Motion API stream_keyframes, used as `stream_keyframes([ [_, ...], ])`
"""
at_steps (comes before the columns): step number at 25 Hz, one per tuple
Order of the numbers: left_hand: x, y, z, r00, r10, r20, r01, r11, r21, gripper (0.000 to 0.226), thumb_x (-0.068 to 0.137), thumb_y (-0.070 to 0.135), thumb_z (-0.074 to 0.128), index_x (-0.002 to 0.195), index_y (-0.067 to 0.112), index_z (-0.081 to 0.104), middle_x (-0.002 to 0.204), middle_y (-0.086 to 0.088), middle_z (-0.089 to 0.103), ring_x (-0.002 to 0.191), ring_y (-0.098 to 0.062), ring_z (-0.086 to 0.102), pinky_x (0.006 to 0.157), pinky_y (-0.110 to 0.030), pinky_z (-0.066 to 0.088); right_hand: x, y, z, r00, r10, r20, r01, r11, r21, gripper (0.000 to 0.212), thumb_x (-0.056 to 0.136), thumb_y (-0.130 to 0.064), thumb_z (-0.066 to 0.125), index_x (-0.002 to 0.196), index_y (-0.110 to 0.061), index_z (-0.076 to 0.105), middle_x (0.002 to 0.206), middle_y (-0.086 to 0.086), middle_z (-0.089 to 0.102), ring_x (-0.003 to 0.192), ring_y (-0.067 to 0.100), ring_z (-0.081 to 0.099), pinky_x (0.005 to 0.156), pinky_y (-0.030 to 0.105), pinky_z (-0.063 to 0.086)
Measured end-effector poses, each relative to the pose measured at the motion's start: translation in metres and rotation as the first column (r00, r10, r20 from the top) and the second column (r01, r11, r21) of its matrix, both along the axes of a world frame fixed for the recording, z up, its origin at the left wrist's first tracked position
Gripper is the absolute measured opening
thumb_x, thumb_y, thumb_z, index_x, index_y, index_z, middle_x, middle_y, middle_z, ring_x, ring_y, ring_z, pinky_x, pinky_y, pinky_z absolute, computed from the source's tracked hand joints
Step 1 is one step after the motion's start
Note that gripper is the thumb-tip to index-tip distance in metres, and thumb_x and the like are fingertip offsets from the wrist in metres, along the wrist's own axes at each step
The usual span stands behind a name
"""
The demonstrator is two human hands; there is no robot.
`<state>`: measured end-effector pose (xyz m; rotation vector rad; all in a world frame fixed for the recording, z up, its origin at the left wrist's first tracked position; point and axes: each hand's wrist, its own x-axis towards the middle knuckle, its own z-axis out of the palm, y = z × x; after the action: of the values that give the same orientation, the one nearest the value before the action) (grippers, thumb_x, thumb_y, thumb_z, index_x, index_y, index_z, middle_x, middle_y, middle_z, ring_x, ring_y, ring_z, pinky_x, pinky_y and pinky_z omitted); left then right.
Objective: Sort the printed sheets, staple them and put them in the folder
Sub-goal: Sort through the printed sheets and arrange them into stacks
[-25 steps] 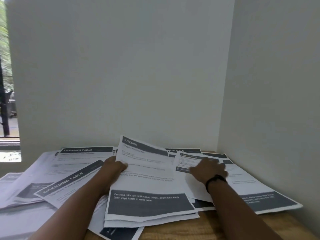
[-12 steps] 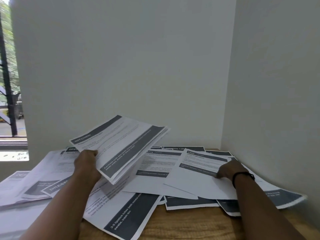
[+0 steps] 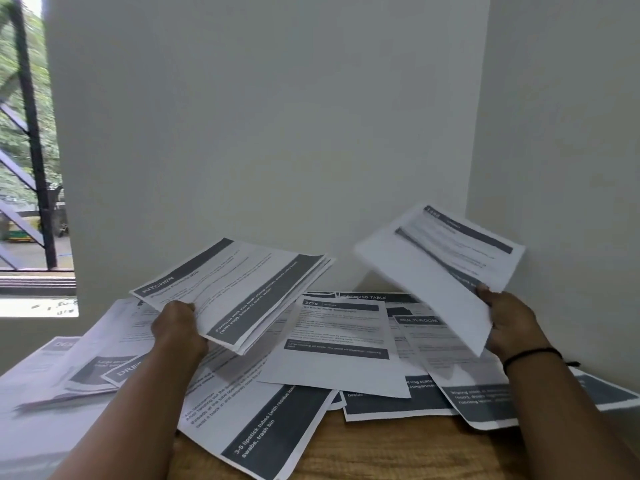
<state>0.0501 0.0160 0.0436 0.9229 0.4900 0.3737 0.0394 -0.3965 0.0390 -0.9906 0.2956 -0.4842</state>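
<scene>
Paper everywhere, basically: loose printed sheets (image 3: 332,344) spread overlapping across the wooden table (image 3: 398,452), light and floppy, probably slide off each other with any nudge. Left hand (image 3: 178,329) clamped on the near edge of the KITCHEN stack (image 3: 235,289), held up off the pile, far end fanning a bit, so better pinched near a corner with thumb on top. Right hand (image 3: 512,322) gripping one blurred sheet (image 3: 440,265) by its lower edge, lifted and tilted, sagging slightly. Can't make out that sheet's heading. No stapler or folder anywhere in view. Left-side sheets smeared and cut off at the frame edge.
</scene>
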Motion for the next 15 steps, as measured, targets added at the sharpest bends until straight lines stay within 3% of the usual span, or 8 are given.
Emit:
stream_keyframes([
  [1, 0.002, 0.002, -0.002, 1.0, -0.014, -0.009, 0.014, 1.0, -0.011, 0.041, 0.094, 0.001, 0.047, 0.134, 0.007, 0.048, 0.097, -0.008, 0.059, 0.07, -0.023, 0.057, 0.062, -0.032, 0.054, -0.001, 0.003, 0.001, 0.996, 0.083, 0.037, -0.085, 0.994, 0.072, 0.009, 0.086, -0.013, 0.068, 0.09, -0.009, 0.061, 0.068, 0.008, 0.07, 0.054, 0.017, 0.066, 0.047, 0.029, 0.057],
  [2, -0.001, 0.0, -0.003, 0.998, -0.058, -0.02, 0.058, 0.998, -0.007, 0.04, 0.093, 0.0, 0.047, 0.131, 0.007, 0.049, 0.104, -0.011, 0.061, 0.075, -0.027, 0.06, 0.07, -0.04, 0.054, -0.001, 0.008, 0.001, 0.985, 0.143, 0.097, -0.156, 0.978, 0.141, 0.028, 0.072, -0.008, 0.08, 0.091, -0.007, 0.059, 0.059, 0.006, 0.065, 0.041, 0.011, 0.059, 0.036, 0.019, 0.049],
  [3, 0.0, 0.0, -0.004, 0.993, -0.112, -0.032, 0.113, 0.993, 0.028, 0.035, 0.093, 0.0, 0.046, 0.127, 0.006, 0.049, 0.103, -0.014, 0.061, 0.075, -0.03, 0.06, 0.071, -0.044, 0.054, 0.0, 0.012, 0.001, 0.974, 0.191, 0.122, -0.211, 0.96, 0.185, 0.048, 0.056, -0.005, 0.086, 0.094, -0.005, 0.058, 0.06, 0.006, 0.062, 0.035, 0.008, 0.053, 0.031, 0.015, 0.042],
  [4, -0.001, -0.002, -0.004, 0.984, -0.17, -0.05, 0.174, 0.982, 0.073, 0.03, 0.093, 0.001, 0.046, 0.122, 0.004, 0.049, 0.096, -0.016, 0.059, 0.073, -0.032, 0.059, 0.068, -0.045, 0.054, -0.001, 0.02, 0.001, 0.964, 0.235, 0.127, -0.255, 0.951, 0.173, 0.05, 0.057, -0.004, 0.084, 0.098, -0.006, 0.056, 0.066, 0.007, 0.06, 0.033, 0.007, 0.05, 0.029, 0.014, 0.037],
  [6, -0.001, -0.009, -0.006, 0.956, -0.276, -0.096, 0.29, 0.938, 0.191, 0.023, 0.093, 0.003, 0.048, 0.116, 0.002, 0.05, 0.088, -0.017, 0.059, 0.07, -0.033, 0.059, 0.061, -0.04, 0.051, -0.001, 0.04, 0.001, 0.966, 0.259, -0.002, -0.259, 0.965, 0.031, 0.012, 0.089, -0.008, 0.061, 0.098, -0.007, 0.053, 0.071, 0.007, 0.053, 0.032, 0.006, 0.044, 0.028, 0.012, 0.032],
  [9, -0.004, -0.024, -0.006, 0.916, -0.371, -0.15, 0.4, 0.86, 0.318, 0.017, 0.093, 0.004, 0.052, 0.109, 0.001, 0.056, 0.088, -0.019, 0.063, 0.07, -0.033, 0.061, 0.055, -0.034, 0.05, 0.009, 0.065, -0.011, 0.936, 0.282, -0.211, -0.341, 0.873, -0.349, 0.01, 0.09, -0.012, 0.065, 0.086, -0.003, 0.061, 0.06, 0.009, 0.065, 0.04, 0.016, 0.056, 0.037, 0.02, 0.044],
  [12, -0.003, -0.03, -0.008, 0.89, -0.42, -0.175, 0.455, 0.819, 0.348, 0.008, 0.093, 0.005, 0.052, 0.098, 0.005, 0.058, 0.086, -0.019, 0.067, 0.066, -0.032, 0.064, 0.049, -0.03, 0.05, 0.01, 0.089, -0.021, 0.901, 0.327, -0.284, -0.429, 0.771, -0.471, 0.015, 0.087, -0.007, 0.067, 0.097, 0.005, 0.067, 0.09, 0.021, 0.073, 0.071, 0.031, 0.069, 0.065, 0.035, 0.058],
  [15, 0.001, -0.028, -0.012, 0.887, -0.441, -0.138, 0.46, 0.813, 0.358, 0.013, 0.094, 0.005, 0.05, 0.101, 0.007, 0.061, 0.087, -0.019, 0.07, 0.068, -0.033, 0.067, 0.054, -0.033, 0.051, 0.013, 0.1, -0.026, 0.907, 0.293, -0.304, -0.42, 0.693, -0.586, 0.007, 0.088, -0.004, 0.065, 0.093, -0.001, 0.068, 0.091, 0.017, 0.073, 0.075, 0.03, 0.069, 0.069, 0.033, 0.057],
])
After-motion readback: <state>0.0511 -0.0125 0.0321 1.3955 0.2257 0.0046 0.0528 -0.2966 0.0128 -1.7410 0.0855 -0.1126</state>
